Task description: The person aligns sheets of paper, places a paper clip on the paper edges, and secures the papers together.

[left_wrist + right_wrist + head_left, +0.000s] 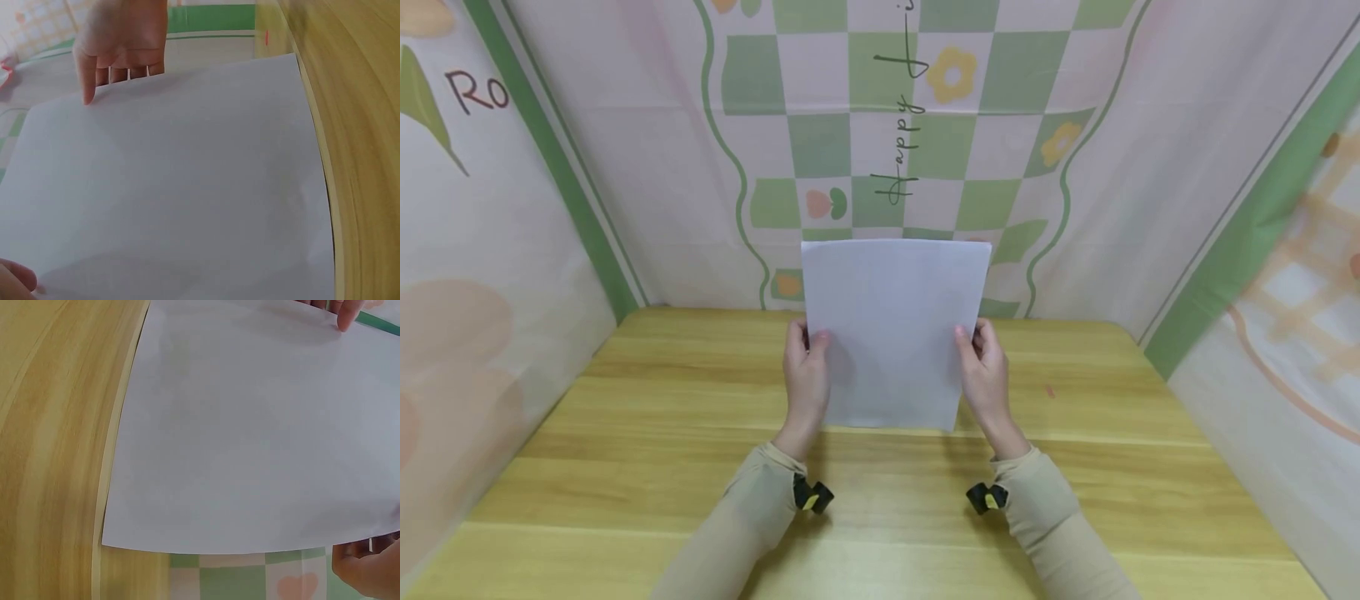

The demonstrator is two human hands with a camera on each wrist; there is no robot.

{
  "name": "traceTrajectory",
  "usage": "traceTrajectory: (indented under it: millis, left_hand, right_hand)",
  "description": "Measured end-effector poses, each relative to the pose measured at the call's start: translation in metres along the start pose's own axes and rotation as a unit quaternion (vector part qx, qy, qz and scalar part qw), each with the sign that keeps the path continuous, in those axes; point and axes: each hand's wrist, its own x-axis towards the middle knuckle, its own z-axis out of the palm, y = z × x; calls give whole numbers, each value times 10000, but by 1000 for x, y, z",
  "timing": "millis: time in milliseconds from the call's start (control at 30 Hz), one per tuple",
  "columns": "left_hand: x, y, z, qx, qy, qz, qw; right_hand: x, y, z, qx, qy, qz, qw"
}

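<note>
Blank white paper (pixel 895 350) is held up between both hands over the wooden table, its lower edge close over the tabletop. My left hand (pixel 807 375) grips the left side, thumb on the near face and fingers behind it. At the right side, my right hand (pixel 985 375) pinches the sheet the same way. In the left wrist view the right hand (pixel 125 40) shows across the paper (pixel 175 175), with the left thumb at the lower left corner. The right wrist view has the right hand (pixel 372 569) below the paper's edge (pixel 250 437), partly cut off.
The wooden table (pixel 625 467) meets a printed cloth (pixel 880 142) with green checks at the back. Cloth walls stand on both sides. A small red mark (pixel 1050 390) lies on the tabletop to the right. Black wrist cameras (pixel 814 497) sit at both sleeves.
</note>
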Motion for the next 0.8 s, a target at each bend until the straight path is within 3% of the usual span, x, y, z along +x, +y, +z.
traceTrajectory:
  millis: [233,467,800]
  left_hand:
    - [1,-5,1,143,64,69,9999]
    - [2,-7,3,180,-30,-96,9998]
    - [-1,-8,2,289,-122,-193,9993]
  right_hand:
    - [2,-3,-2,32,-265,435,9987]
    - [4,-3,-5,29,-618,814,9948]
    - [5,-4,-6,-178,-988,1047,9894]
